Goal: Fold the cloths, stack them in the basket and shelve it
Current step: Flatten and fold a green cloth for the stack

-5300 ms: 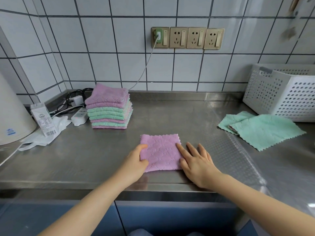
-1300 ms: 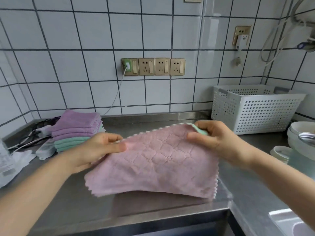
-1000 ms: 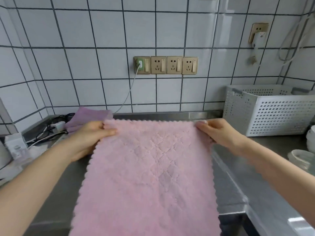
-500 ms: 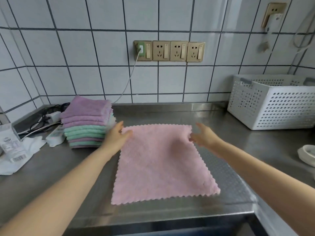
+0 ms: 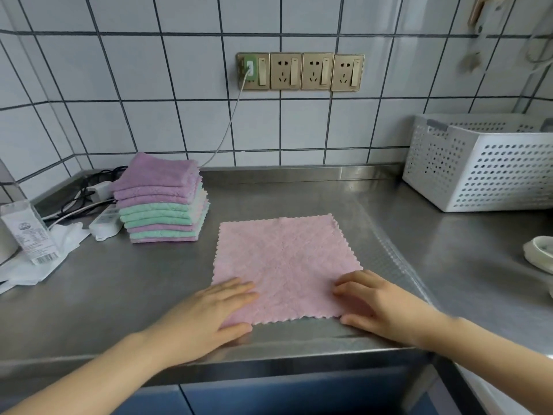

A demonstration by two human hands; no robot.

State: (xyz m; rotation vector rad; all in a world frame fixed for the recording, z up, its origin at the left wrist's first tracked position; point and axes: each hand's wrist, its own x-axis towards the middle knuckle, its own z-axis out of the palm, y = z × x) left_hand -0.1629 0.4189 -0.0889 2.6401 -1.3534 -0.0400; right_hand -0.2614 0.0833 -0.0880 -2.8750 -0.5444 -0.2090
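A pink cloth [image 5: 284, 259] lies spread flat on the steel counter [image 5: 119, 283], near the front edge. My left hand [image 5: 209, 316] rests flat on its near left corner. My right hand [image 5: 377, 304] lies on its near right corner, fingers straight. A stack of folded purple and green cloths [image 5: 161, 202] stands at the back left. The white perforated basket [image 5: 481, 163] sits at the back right against the tiled wall.
A power strip [image 5: 104, 226], dark cables, a small carton [image 5: 28, 235] and white plastic wrap lie at the far left. A white dish [image 5: 538, 256] sits at the right edge. A charger cable hangs from the wall sockets [image 5: 300, 71].
The pink cloth was held up in both hands, then laid flat on the counter. Both hands have slid from its far corners to its near corners.
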